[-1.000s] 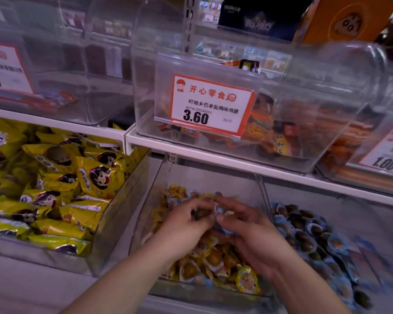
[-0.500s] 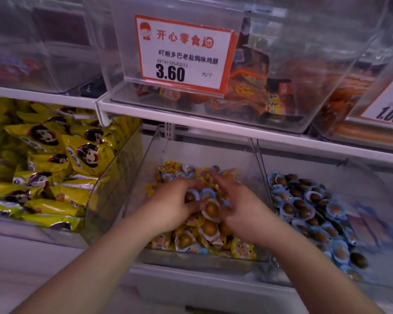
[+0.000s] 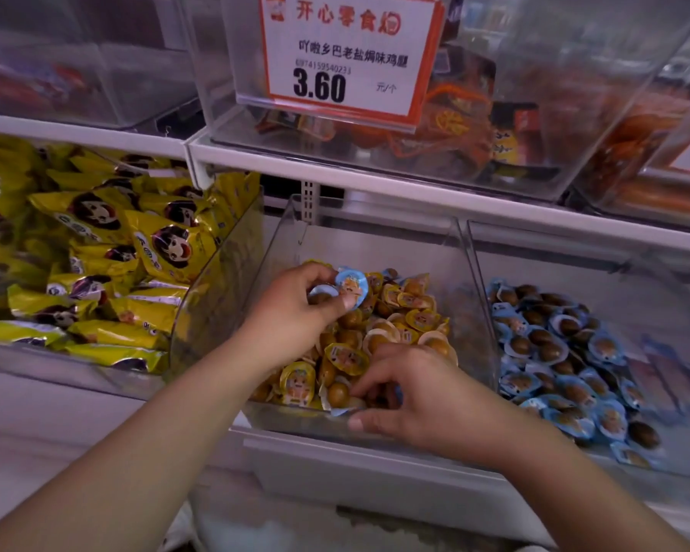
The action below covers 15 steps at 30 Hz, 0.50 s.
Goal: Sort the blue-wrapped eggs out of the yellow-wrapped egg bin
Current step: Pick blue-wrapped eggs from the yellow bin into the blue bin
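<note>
Sorting glossy wrapped eggs in a clear plastic bin (image 3: pixel 375 241)

Left hand (image 3: pixel 291 316) pinches round blue-wrapped eggs (image 3: pixel 351 286) at centre; right hand (image 3: pixel 427 396), fingers curled, digs into yellow-wrapped eggs (image 3: pixel 411 316); its grip is hidden.

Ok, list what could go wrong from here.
1. The left hand grips at least two blue-wrapped eggs over the yellow-wrapped egg bin; one might slip back in.
2. The right hand digs at the front edge, where a blue wrapper shows; eggs could spill over the low wall.

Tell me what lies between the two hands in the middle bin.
Head view: yellow-wrapped eggs fill the stretch between the left hand, which holds blue-wrapped eggs, and the right hand.
</note>
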Available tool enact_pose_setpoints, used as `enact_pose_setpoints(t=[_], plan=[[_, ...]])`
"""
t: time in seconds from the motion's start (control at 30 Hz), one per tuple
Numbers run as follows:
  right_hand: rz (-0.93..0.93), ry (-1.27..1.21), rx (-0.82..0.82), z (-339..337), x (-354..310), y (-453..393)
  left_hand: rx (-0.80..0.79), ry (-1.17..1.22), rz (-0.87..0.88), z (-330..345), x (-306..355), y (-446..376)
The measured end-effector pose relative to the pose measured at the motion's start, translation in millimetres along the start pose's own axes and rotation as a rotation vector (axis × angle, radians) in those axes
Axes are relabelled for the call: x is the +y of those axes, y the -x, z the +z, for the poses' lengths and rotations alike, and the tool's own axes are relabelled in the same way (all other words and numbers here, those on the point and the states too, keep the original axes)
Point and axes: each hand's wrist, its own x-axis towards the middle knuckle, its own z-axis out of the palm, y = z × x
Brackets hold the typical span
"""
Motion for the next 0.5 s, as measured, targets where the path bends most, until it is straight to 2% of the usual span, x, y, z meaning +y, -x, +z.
enact_pose_setpoints(t=[0.13,0.2,0.3,0.33,0.4,0.5], plan=[[0.125,-0.361,0.064,-2.5,0.6,1.0,-0.007,0.138,-0.026,-1.1,7.2,3.0],[0.243,-0.652,0.227,-11.0,-0.6,-1.6,0.045,0.19,-0.003,-1.6,13.2,2.7],[0.47,-1.26,0.504,-22.0,2.5,-6.6,0.155,0.18,0.124,8.3,26.2,9.5],[0.493,-1.476,0.513,-24.0,2.1,-7.7,0.185,0.171,0.18,15.9,30.5,14.4],[0.456,-1.808,0.405,-26.9,-3.2,-7.9,0.211,0.124,0.267,34.3,36.2,25.1],[0.379,-1.98,0.288,-25.8,-9.4,-10.2,0.125,-0.037,0.382,55.3,42.1,33.9]])
